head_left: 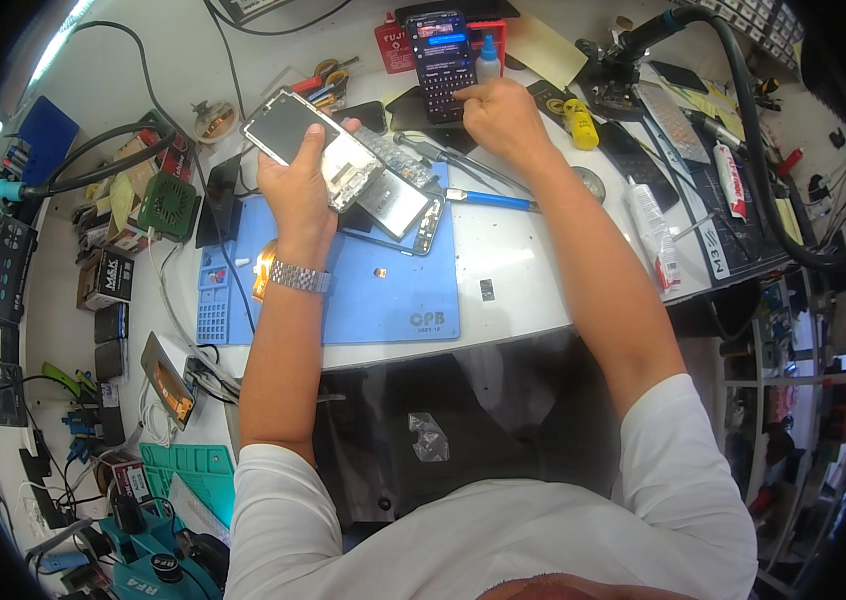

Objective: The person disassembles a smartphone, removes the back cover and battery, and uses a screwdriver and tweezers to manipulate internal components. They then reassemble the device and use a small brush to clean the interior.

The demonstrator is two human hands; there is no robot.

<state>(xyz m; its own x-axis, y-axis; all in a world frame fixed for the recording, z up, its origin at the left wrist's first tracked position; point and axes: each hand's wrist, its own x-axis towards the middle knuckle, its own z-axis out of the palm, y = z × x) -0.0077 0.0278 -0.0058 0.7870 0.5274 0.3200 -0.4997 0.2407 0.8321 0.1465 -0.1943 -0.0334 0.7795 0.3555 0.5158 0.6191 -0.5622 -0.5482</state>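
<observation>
My left hand (295, 192) is closed around the edges of a phone screen assembly (345, 172), a dark panel with a bare white and metal part, thumb on top. Below it lies an opened phone (427, 226) with its inner parts exposed, on a blue repair mat (343, 312). My right hand (505, 120) reaches forward, its index finger at the on-screen keyboard of a smartphone (443, 62) propped upright. That phone shows a chat screen. The other fingers of this hand are curled, and nothing shows in them.
A blue-handled tool (491, 199) lies right of the mat, a small dark chip-like piece (487, 290) nearer me. A yellow bottle (580, 124), white tube (653, 232) and cables crowd the right. A green fan (167, 208) and soldering station (8, 262) stand left.
</observation>
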